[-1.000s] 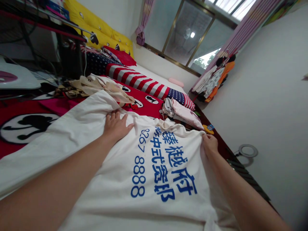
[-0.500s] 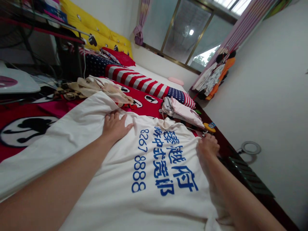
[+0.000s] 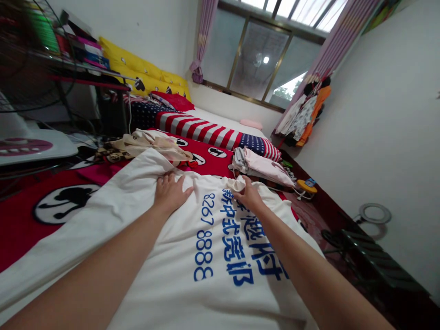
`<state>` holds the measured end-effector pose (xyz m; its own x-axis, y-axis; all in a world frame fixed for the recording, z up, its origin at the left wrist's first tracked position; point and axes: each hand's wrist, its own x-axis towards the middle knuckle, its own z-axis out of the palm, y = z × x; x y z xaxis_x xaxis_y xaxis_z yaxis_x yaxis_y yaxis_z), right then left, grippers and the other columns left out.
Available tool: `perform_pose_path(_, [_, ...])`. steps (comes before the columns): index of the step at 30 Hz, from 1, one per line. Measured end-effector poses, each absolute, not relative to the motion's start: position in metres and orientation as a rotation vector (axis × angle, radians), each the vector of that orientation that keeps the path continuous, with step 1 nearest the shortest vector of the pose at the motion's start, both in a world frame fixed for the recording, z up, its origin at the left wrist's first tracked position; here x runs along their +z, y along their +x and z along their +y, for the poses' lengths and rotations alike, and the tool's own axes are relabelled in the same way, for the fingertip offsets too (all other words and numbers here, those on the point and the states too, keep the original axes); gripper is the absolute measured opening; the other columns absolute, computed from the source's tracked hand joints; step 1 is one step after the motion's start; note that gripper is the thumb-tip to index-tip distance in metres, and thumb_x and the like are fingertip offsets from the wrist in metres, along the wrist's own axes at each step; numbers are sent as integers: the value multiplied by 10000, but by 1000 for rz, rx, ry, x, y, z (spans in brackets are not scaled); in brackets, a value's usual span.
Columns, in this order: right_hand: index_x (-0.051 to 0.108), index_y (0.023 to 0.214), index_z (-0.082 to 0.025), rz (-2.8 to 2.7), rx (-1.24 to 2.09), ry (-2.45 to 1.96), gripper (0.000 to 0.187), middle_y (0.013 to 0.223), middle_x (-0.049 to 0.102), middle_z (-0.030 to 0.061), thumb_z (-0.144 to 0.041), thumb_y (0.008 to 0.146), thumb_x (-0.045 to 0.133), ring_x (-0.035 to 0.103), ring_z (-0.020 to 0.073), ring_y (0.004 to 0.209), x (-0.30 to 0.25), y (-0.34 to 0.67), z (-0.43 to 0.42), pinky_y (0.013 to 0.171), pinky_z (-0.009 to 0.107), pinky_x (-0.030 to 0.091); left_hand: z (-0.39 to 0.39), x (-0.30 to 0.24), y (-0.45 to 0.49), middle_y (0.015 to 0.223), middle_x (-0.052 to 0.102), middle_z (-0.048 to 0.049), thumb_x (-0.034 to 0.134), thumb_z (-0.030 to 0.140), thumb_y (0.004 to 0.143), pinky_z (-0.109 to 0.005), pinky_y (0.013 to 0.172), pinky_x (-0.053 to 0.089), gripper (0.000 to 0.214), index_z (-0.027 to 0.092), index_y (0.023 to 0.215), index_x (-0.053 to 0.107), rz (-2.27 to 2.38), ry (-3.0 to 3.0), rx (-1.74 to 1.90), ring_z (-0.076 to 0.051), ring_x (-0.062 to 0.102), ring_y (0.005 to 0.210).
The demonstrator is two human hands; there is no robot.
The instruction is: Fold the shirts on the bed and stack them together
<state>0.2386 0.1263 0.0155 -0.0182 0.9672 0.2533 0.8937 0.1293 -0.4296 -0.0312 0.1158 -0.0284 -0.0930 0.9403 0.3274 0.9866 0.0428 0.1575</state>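
A white T-shirt with blue printed characters and the number 8267 8888 lies spread out before me, wrinkled near its far edge. My left hand rests flat on the shirt's upper left part, fingers stretched and thumb apart. At the bunched collar, my right hand has its thumb and fingers around a fold of the cloth; my forearm covers part of the print. Just beyond my left hand lies a rumpled beige garment.
Under the shirt is a red cover with black-and-white figures. Folded pink clothes lie beyond the collar. A fan base stands left, a yellow stool and dark rack right. A bed with flag-patterned bedding is behind.
My right hand has moved left from the shirt's right shoulder edge to the collar. My left hand stays on the shirt. The view has shifted slightly.
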Motion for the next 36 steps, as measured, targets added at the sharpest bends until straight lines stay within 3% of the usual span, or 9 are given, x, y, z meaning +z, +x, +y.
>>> perform_pose_path(2, [435, 1372, -160, -1868, 285, -1772, 773, 874, 708, 88, -267, 662, 723, 653, 250, 814, 13, 235, 136, 739, 339, 468, 116, -28, -31, 1398, 448, -224, 429, 565, 862, -483, 1033, 291, 631, 183, 1356, 517, -2169, -2020, -529, -370, 413, 1277])
perform_pose_path(5, [647, 1063, -189, -1707, 427, -1718, 481, 827, 714, 64, -250, 598, 758, 662, 250, 821, 11, 238, 154, 741, 337, 484, 114, -28, -30, 1399, 451, -213, 443, 559, 860, -481, 1046, 279, 620, 186, 1348, 524, -2173, -2013, -553, -360, 403, 1285])
perform_pose_path(9, [644, 843, -151, -1564, 553, -1686, 197, 595, 653, 40, -290, 704, 640, 643, 214, 569, 17, 243, 181, 563, 313, 503, 114, -28, -30, 1417, 433, -212, 447, 558, 861, -490, 1062, 258, 625, 183, 1356, 514, -2187, -2019, -591, -366, 388, 1300])
perform_pose_path(12, [555, 1122, -151, -1458, 619, -1604, 390, 747, 703, 54, -344, 783, 546, 673, 197, 616, 17, 237, 194, 572, 303, 535, 115, -28, -29, 1439, 414, -201, 453, 562, 856, -491, 1073, 247, 630, 189, 1362, 505, -2211, -2015, -615, -368, 361, 1325])
perform_pose_path(17, [257, 1425, -205, -1384, 813, -1200, 917, 1134, 674, 104, -373, 646, 711, 664, 205, 990, -12, 226, 194, 885, 368, 524, 117, -28, -29, 1469, 383, -192, 446, 571, 856, -502, 1084, 230, 658, 190, 1392, 469, -2252, -2034, -585, -371, 341, 1344])
perform_pose_path(21, [168, 1469, -183, -1409, 843, -1107, 1030, 1196, 646, 138, -325, 610, 719, 630, 215, 1072, -28, 224, 194, 1014, 420, 430, 118, -28, -30, 1473, 372, -203, 429, 587, 857, -504, 1079, 235, 668, 189, 1392, 468, -2240, -2035, -557, -377, 340, 1345])
perform_pose_path(27, [88, 1495, -227, -1498, 955, -1169, 1114, 1098, 679, 79, -246, 585, 730, 652, 212, 1020, -5, 221, 167, 939, 395, 489, 118, -27, -31, 1459, 383, -211, 411, 592, 862, -502, 1065, 244, 662, 189, 1383, 474, -2227, -2054, -530, -377, 348, 1337])
perform_pose_path(31, [262, 1436, -240, -1604, 971, -1298, 900, 976, 704, 45, -314, 662, 715, 692, 213, 839, 16, 241, 106, 729, 355, 549, 119, -27, -32, 1457, 384, -208, 407, 598, 859, -501, 1056, 248, 668, 194, 1388, 468, -2239, -2073, -527, -380, 349, 1331])
perform_pose_path(36, [568, 1124, -173, -1565, 793, -1452, 467, 895, 710, 59, -338, 702, 680, 695, 196, 763, 29, 299, 25, 618, 277, 502, 121, -30, -35, 1420, 417, -216, 384, 609, 859, -514, 1028, 266, 670, 187, 1367, 492, -2202, -2081, -546, -397, 382, 1288])
